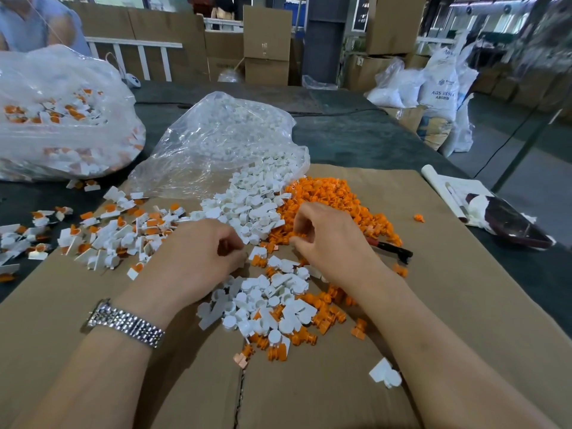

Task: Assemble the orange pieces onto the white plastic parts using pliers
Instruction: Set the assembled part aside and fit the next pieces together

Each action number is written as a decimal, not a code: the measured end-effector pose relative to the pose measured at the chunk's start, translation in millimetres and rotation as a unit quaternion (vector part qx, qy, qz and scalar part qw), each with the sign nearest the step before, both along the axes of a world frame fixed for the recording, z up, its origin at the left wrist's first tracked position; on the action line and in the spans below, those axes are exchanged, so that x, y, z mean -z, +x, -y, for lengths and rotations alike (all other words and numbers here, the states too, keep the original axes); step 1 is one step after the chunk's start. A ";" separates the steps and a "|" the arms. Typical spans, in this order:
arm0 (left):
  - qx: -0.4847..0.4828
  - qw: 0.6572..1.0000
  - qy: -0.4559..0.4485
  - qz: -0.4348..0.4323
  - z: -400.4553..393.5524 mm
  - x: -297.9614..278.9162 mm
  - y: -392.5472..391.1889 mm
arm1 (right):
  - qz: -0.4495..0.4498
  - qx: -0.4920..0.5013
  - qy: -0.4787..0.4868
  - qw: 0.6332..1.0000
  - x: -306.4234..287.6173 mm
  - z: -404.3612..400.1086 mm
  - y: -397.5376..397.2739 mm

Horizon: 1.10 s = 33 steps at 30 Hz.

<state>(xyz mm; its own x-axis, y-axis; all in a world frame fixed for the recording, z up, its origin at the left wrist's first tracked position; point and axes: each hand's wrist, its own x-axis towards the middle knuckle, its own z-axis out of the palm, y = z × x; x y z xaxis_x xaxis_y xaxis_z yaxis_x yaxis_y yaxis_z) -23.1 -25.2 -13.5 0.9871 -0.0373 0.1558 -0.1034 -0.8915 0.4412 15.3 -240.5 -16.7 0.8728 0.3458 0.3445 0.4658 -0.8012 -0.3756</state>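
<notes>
Both hands worked over a cardboard sheet [433, 305] spread on the dark desk [356, 134]. The left hand [198, 255], with a metal watch [127, 323] at its wrist, lay knuckles up just left of the sheet's middle, its fingers curled under toward the thumb; what its grip held, if anything, could not be told. The right hand [328, 239] sat just beside it, fingers bent down and the tips pinched narrowly at the near edge of the orange pile [334, 199], seemingly on an orange piece, though the piece itself was hidden.

That orange pile lay on the far part of the sheet, and the white parts [257, 196] spilled beside it, to its left, from an open clear bag [223, 140]. A smaller mix of white and orange pieces [272, 305] lay on the sheet between the forearms, nearer the person. Finished pieces [108, 233], white with orange fitted, were scattered off the sheet's left side. Past these, on the desk, stood a large bag [55, 113] filled with more of the same.

The pliers [393, 249] lay on the sheet just right of the right hand, dark handles showing, their head covered by hand and orange pile. A single white part [385, 373] lay alone near the right forearm.
</notes>
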 end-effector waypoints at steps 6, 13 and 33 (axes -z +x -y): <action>-0.001 1.000 0.021 0.002 -1.9 4.0 1.0 | -0.028 0.017 0.042 0.999 -1.0 5.9 1.0; -0.043 0.999 -0.010 -0.016 0.5 1.2 3.1 | -0.020 0.023 0.019 0.999 -2.1 5.2 0.8; -0.021 0.999 -0.035 0.016 29.7 9.5 0.2 | -0.058 0.011 0.134 0.989 -10.4 2.9 -5.2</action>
<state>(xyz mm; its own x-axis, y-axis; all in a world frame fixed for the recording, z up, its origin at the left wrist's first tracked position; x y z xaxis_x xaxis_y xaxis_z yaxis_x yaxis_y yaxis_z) -22.9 -54.9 -23.0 0.9821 0.0169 0.1877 -0.0805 -0.8628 0.4991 10.1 -243.4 -6.3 0.9183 0.2351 0.3184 0.3900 -0.6753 -0.6261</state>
